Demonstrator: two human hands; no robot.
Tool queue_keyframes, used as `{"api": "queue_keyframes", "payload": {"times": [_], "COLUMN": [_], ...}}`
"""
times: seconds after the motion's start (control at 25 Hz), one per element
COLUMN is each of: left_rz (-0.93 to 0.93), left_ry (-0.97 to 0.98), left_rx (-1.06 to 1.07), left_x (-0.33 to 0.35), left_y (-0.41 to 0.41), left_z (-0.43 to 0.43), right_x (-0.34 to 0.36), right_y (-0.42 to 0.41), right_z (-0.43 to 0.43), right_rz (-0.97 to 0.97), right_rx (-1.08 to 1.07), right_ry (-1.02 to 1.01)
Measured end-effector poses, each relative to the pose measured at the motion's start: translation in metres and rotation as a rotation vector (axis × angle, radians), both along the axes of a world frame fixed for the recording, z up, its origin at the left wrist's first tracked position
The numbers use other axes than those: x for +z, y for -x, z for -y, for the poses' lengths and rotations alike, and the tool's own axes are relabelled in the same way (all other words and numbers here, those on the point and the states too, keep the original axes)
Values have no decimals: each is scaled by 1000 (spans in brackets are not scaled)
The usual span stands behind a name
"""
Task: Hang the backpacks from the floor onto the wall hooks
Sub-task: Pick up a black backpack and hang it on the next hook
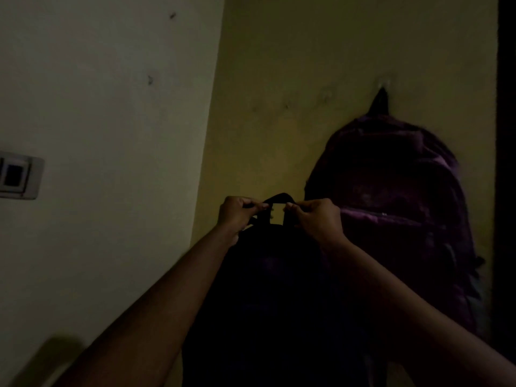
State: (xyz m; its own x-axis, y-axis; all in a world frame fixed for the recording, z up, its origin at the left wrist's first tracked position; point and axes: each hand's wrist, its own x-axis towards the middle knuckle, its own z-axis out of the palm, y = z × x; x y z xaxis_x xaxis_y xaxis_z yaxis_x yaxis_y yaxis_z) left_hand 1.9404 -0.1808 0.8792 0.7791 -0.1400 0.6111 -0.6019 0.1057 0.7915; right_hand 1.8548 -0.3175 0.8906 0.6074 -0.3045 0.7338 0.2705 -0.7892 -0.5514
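A dark backpack (pixel 273 297) hangs from my two hands in front of the yellow wall, in dim light. My left hand (pixel 237 216) pinches the left end of its top loop (pixel 279 197). My right hand (pixel 315 219) pinches the right end, so the loop is spread open between them. A purple backpack (pixel 391 191) hangs on the wall to the right, its loop caught on a small hook (pixel 383 85). A faint pale hook or mark (pixel 325 93) shows on the wall above my hands; I cannot tell which.
A white wall (pixel 97 107) meets the yellow wall at a corner left of my hands. A switch plate (pixel 16 177) sits on the white wall at the far left. A dark vertical edge (pixel 506 163) borders the right side.
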Motion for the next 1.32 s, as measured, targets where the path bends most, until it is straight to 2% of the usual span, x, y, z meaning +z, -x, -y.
{"api": "queue_keyframes", "payload": {"times": [0.16,0.4,0.6,0.8,1.16,1.32], "left_rz": [79,201,379,497,630,637], "left_ry": [78,101,171,262,330,260], "left_rx": [-7,-199,-20,91,132,192], "left_x": [56,141,175,210,294,305], "left_y": [-41,-102,-129,-156,-178,-187], "left_z": [33,68,115,153,197,205], "right_x": [52,129,160,205,288,302], "right_y": [-44,-101,-128,-153,-168,-175], "right_z": [21,53,83,107,137,148], "right_rz": [138,367,472,495,597,602], "right_rx": [-93,-249,-424,-555,-513,-512], "right_ry": [-27,-67,36,128,121,45]}}
